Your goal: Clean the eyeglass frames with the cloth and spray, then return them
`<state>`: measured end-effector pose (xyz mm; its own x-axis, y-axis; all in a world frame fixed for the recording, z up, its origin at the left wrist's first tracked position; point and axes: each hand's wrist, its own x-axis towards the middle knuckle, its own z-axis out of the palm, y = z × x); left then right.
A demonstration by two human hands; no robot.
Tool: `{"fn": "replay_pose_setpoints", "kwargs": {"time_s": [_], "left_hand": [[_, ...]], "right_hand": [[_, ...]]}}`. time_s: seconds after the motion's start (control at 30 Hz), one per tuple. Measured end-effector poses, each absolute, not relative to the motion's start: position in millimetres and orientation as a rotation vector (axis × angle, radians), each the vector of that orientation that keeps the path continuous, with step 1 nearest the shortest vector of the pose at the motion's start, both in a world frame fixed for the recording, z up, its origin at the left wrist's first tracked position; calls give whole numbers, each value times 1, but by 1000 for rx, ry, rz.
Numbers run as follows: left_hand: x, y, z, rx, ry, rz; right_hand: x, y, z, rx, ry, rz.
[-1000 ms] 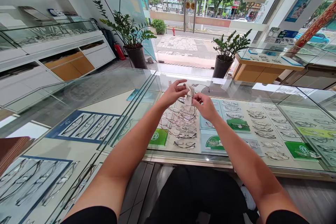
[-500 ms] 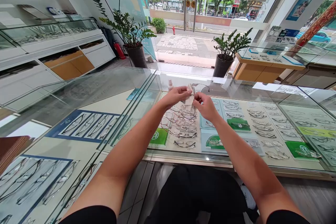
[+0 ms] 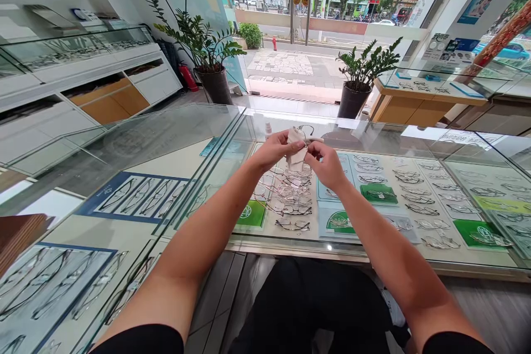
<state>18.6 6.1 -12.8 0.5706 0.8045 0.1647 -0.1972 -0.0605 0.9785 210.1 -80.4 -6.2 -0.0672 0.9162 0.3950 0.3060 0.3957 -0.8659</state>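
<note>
Above the glass counter, my left hand (image 3: 279, 149) is closed on a pale cloth (image 3: 296, 161), which is folded over part of a pair of glasses (image 3: 307, 130). A thin dark curved part of the glasses sticks out beyond the cloth. My right hand (image 3: 324, 162) pinches the glasses close to the cloth's right edge; its fingertips partly hide the frame. Much of the lens area is covered by the cloth and fingers. A small spray bottle (image 3: 268, 129) stands on the counter just behind my left hand.
Under the glass top (image 3: 265, 249) lie rows of eyeglasses (image 3: 293, 210) and green display cards (image 3: 378, 194). Another case with framed trays (image 3: 136, 197) adjoins on the left. Potted plants (image 3: 352, 100) stand near the glass door. A brown edge (image 3: 20, 240) juts in at far left.
The glasses have turned between my hands, and one temple now points right above my right hand. More of the cloth shows spread below my left fingers.
</note>
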Motion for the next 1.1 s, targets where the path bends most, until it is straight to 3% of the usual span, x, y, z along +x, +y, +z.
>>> {"fn": "replay_pose_setpoints", "kwargs": {"time_s": [1.1], "left_hand": [[27, 10, -21, 1266, 530, 1036]], "right_hand": [[209, -74, -9, -1061, -1515, 949]]}}
